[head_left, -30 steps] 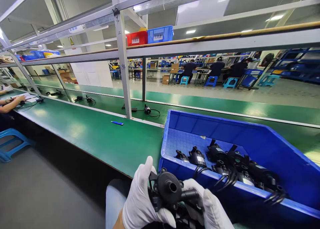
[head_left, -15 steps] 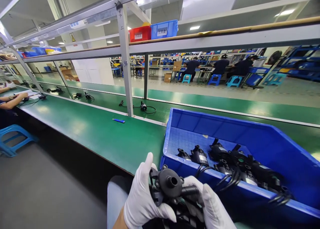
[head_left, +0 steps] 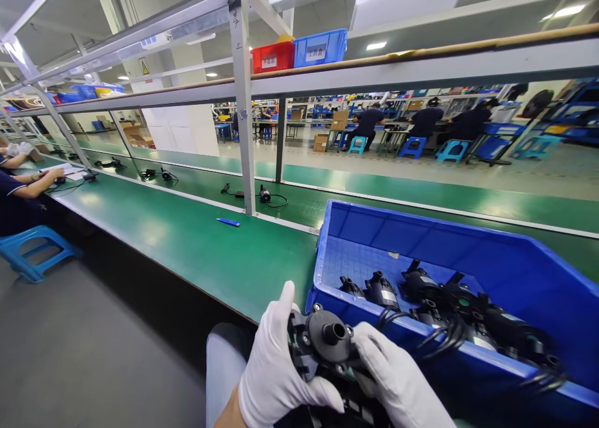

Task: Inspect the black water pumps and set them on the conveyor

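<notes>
A black pump [head_left: 326, 335] with a round cover and a short pipe stub is held low in front of me, before the bench edge. My left hand [head_left: 276, 362], in a white glove, is wrapped round its left side, thumb underneath. On the other side, my gloved right hand [head_left: 395, 372] is closed on the pump, its fingers covering the side pipe. The lower part of the pump is dark and partly out of frame. Just right of my hands stands a large blue bin [head_left: 412, 228]. Several similar black pumps [head_left: 381, 291] lie inside it, some cables hanging over its front rim.
A blue pen-like tool [head_left: 228, 222] lies on the green bench [head_left: 187, 241]. Behind the upright post [head_left: 243, 116] is a pump with a cable [head_left: 265, 194]. Red [head_left: 272, 58] and blue [head_left: 321, 46] boxes sit on the overhead shelf. A co-worker's arm [head_left: 35, 184] rests at the far left.
The view has shifted slightly, so bench and bin sit a little differently in frame. My right hand's fingers now cover the pump's side pipe, which showed before. The pump stays in both hands.
</notes>
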`<action>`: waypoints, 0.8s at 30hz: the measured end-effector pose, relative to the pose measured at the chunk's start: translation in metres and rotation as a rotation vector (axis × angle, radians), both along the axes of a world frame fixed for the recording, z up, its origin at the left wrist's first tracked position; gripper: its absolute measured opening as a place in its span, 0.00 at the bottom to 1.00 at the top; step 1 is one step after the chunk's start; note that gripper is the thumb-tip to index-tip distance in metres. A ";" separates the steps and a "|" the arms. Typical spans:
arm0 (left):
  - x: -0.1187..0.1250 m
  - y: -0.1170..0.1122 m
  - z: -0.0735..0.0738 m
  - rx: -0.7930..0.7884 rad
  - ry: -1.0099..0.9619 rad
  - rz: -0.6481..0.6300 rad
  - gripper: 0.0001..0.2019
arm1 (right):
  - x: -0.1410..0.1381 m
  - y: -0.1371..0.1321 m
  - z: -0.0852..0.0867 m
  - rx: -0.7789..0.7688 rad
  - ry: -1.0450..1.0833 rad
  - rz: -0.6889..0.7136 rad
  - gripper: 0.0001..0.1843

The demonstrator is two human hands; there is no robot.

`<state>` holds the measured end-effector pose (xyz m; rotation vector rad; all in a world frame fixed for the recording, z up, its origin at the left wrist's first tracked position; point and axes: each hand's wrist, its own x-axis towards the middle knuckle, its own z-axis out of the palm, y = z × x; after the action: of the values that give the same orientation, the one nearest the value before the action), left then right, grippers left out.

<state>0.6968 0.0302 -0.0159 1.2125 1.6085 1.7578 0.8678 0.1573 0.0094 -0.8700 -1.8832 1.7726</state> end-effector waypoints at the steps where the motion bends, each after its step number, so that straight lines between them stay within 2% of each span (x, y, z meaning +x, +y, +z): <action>1: -0.001 -0.004 -0.001 0.018 -0.015 -0.011 0.70 | 0.000 0.003 0.001 0.042 -0.019 0.020 0.33; 4: -0.010 -0.016 -0.001 0.131 -0.059 0.022 0.68 | 0.002 0.010 0.000 0.140 0.100 0.178 0.34; 7: -0.022 -0.022 0.003 0.255 -0.104 0.140 0.59 | 0.008 0.015 -0.006 0.193 0.215 0.274 0.34; 10: -0.028 -0.020 0.007 0.274 -0.138 0.201 0.47 | 0.009 0.015 -0.010 0.161 0.135 0.150 0.35; 12: -0.024 -0.019 0.009 0.201 -0.149 0.201 0.39 | 0.002 0.011 -0.005 0.079 0.045 0.033 0.36; 15: -0.012 -0.021 0.011 0.054 -0.151 0.127 0.38 | -0.019 0.000 0.012 -0.025 -0.034 -0.029 0.38; 19: -0.001 -0.017 0.019 -0.056 -0.163 -0.017 0.38 | -0.041 -0.014 0.032 0.042 -0.112 0.018 0.42; 21: 0.001 -0.008 0.021 -0.108 -0.296 -0.047 0.37 | -0.043 -0.021 0.037 -0.067 -0.065 0.066 0.42; 22: 0.002 -0.003 0.021 -0.122 -0.384 -0.070 0.41 | -0.042 -0.023 0.038 -0.121 -0.017 0.091 0.42; 24: 0.003 0.006 0.017 -0.071 -0.655 -0.179 0.44 | -0.037 -0.028 0.038 -0.170 0.078 0.127 0.41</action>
<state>0.6999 0.0358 0.0010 0.6191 1.1249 1.7178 0.8310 0.1291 0.0475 -0.7416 -1.7943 2.0366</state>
